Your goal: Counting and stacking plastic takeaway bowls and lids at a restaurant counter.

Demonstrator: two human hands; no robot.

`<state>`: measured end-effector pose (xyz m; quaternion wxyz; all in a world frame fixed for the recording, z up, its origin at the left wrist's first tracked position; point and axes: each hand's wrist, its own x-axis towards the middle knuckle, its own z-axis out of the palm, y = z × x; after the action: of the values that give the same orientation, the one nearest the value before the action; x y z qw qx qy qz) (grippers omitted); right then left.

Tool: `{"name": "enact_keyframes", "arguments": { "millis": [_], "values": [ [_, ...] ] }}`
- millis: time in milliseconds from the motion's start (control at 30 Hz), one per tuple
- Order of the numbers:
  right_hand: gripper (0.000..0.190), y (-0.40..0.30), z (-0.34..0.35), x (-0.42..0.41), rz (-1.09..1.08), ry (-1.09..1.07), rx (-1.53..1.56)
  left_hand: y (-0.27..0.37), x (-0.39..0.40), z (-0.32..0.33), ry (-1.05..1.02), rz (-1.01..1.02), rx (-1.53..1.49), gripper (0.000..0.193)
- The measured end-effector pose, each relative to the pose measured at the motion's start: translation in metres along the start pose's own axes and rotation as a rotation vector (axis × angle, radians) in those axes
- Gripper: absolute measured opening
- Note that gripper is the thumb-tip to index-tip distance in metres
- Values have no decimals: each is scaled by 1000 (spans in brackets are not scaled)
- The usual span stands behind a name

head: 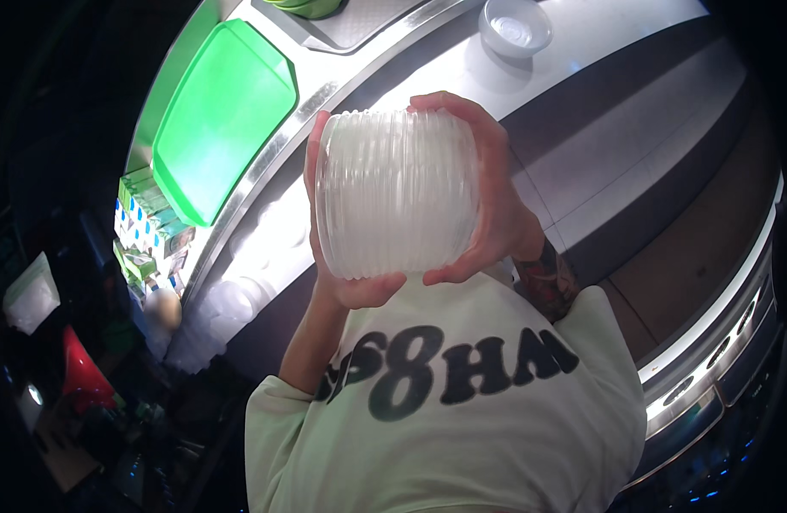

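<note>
A thick stack of clear ribbed plastic pieces (396, 192), either nested bowls or lids, is held sideways between both hands in front of my chest. My left hand (342, 282) wraps its left side, with the thumb along the near edge and fingertips at the far edge. On the opposite side, my right hand (496, 192) grips it, fingers over the far edge and thumb underneath near the left thumb. Beyond the stack, a clear plastic bowl (515, 29) stands on the white counter.
A bright green tray (230, 122) lies on the raised shelf behind a metal rim (265, 154). Small printed cartons (153, 218) are piled beside it. More translucent plastic containers (230, 304) stand at the counter's left end. A grey tray (348, 25) with green items lies at the top.
</note>
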<state>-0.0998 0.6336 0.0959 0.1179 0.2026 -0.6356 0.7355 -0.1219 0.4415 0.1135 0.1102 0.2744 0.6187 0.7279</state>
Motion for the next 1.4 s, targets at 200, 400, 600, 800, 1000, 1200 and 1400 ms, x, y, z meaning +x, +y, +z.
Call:
{"name": "enact_keyframes", "arguments": {
  "millis": [200, 400, 600, 800, 1000, 1200, 1400],
  "values": [
    [127, -2, -4, 7, -71, -47, -145, 2, -3, 2, 31, -24, -44, 116],
    [126, -8, -4, 9, -68, -59, -176, 4, -6, 5, 66, -41, -96, 109],
    [125, -10, 1, 6, -32, 0, -262, 29, -16, -6, 165, -443, 5, 107],
    [139, -11, 15, 4, 22, 91, -362, 34, -5, -4, 159, -426, 49, 113],
    [150, -17, 22, 4, 46, 172, -502, 31, -4, 7, 356, -421, -63, 117],
    [144, -17, 22, 1, 59, 202, -569, 29, -5, 6, 397, -521, -145, 118],
    [140, -12, 27, -6, 119, 242, -570, 24, -8, 6, 408, -518, -160, 117]
  ]
}}
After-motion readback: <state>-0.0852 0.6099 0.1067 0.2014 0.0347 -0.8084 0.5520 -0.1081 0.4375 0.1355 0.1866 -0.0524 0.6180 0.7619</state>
